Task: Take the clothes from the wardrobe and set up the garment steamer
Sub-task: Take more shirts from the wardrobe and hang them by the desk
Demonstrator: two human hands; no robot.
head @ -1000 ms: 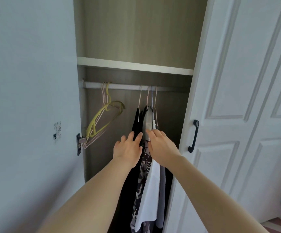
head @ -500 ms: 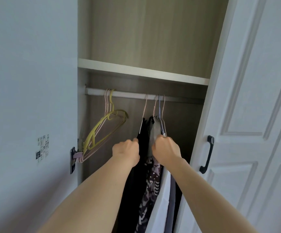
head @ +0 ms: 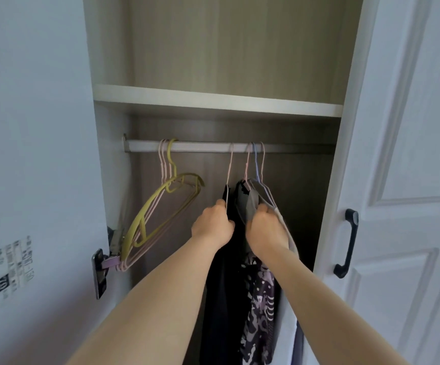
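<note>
Gripping at shoulder level of the hanging clothes, both hands work among the garments on the white wardrobe rail. The left hand has its fingers curled round the shoulder of a black garment on a pink wire hanger, apparently drawing it aside. The right hand, just beside it, pinches the grey fabric of a grey garment and the thin hanger wires running over it. Holding this high probably serves to part the clothes and gives control for unhooking the hangers.

Below the wrists hang a dark patterned garment with pale purple shapes and a sliver of white cloth, packed close together, so neighbouring hangers could snag or come along. Left of the left hand, a bunch of empty yellow and pink hangers slants toward the black door hinge. Right of the right hand stands the white panelled door with its black handle. No garment steamer is in view.
</note>
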